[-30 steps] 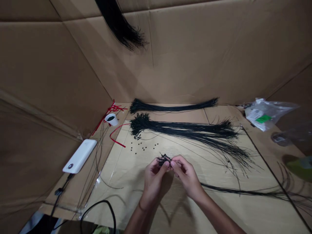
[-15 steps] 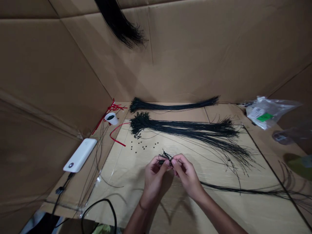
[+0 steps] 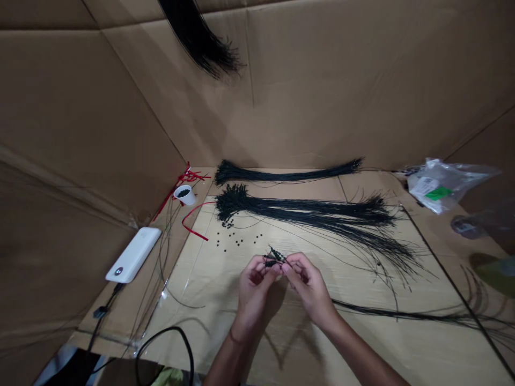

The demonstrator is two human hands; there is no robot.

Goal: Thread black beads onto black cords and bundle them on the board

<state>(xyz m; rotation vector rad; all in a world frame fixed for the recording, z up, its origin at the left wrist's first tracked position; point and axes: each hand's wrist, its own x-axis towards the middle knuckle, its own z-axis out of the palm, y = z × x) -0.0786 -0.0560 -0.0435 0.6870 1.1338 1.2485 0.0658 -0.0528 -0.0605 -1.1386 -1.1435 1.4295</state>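
Note:
My left hand and my right hand meet above the board's front middle, fingers pinched close together. Between them they hold the knobbly end of some thin black strands; the exact grip is partly hidden by the thumbs. A long tail of black strands runs from beneath my right forearm to the right edge. Beyond the hands lies a large bundle of black strands, its clustered heads at the left. Small black beads are scattered just left of and beyond my hands.
A second black bundle lies along the back cardboard wall, and another hanging bundle comes down from above. At left are a white cup of black bits, red ribbons and a white power bank. Clear plastic bags lie right.
My fingers have shifted slightly on the strands, and the knobbly ends now show more clearly between them. The rest stays as it was, apart from a slight camera shift.

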